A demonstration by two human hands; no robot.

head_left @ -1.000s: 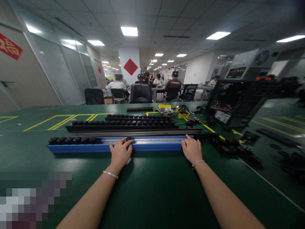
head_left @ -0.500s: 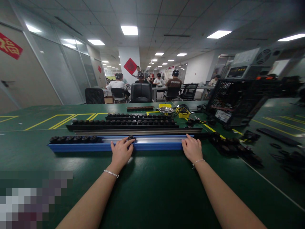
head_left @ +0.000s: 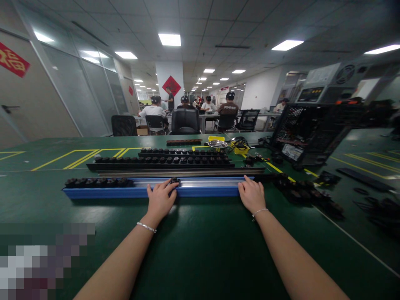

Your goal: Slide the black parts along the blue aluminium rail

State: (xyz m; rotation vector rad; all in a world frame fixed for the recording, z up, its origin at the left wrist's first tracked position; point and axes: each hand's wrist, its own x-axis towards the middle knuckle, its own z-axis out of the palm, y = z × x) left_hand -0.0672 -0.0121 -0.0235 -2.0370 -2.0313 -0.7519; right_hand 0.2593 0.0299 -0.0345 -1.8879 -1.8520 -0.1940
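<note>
A long blue rail point(head_left: 200, 192) with a silver channel lies across the green table point(head_left: 203, 250) in front of me. Several black round parts point(head_left: 96, 182) sit in a row at its left end. My left hand point(head_left: 160, 199) rests on the rail near its middle, fingertips pinching one small black part point(head_left: 173, 181) in the channel. My right hand point(head_left: 251, 195) lies on the rail's right end, fingers bent over its edge and holding it.
Behind the blue rail lie two black rails point(head_left: 161, 163) filled with black parts and a bare silver strip point(head_left: 187, 171). Loose black parts point(head_left: 304, 196) are scattered at right, beside an open computer case point(head_left: 308, 133). A metal dish point(head_left: 218, 144) and yellow box stand farther back. People sit at distant desks.
My left hand and the small black part have slid slightly right along the rail. My right hand has stayed in place. A person in the background has walked left.
</note>
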